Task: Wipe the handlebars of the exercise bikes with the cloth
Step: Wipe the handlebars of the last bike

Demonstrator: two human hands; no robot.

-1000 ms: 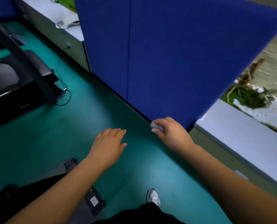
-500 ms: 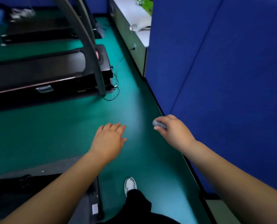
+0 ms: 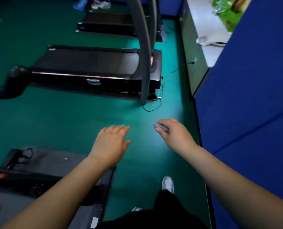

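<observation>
While a person walks along a green gym floor [image 3: 71, 121] beside a blue partition [image 3: 253, 96], the right hand [image 3: 173, 133] at centre-right of the frame curls its fingers round a small grey cloth [image 3: 161, 127], balled so tightly that only one end shows past the knuckles. The left hand [image 3: 111, 142], at centre frame, hangs flat with fingers straight and together, holding nothing.

The cloth looks soft, light and easily crushed; judging from how it sits wadded in the fist, it would need shaking out or refolding so a broad face meets a bar, and it could be wrapped round a tube and drawn along it. It seems unlikely to slip from such a grip, though a loose corner might trail.

No exercise bike handlebar can be picked out in this view. A treadmill [image 3: 88, 68] with a grey upright [image 3: 144, 52] lies across the upper half of the frame, a second treadmill [image 3: 107, 22] beyond it, and dark equipment [image 3: 38, 179] at lower left. A black cable [image 3: 160, 96] loops on the floor by the nearer machine.

A red mark near the upright's base and pale stickers on the machines are too blurred to read; no brand can be made out.
</observation>
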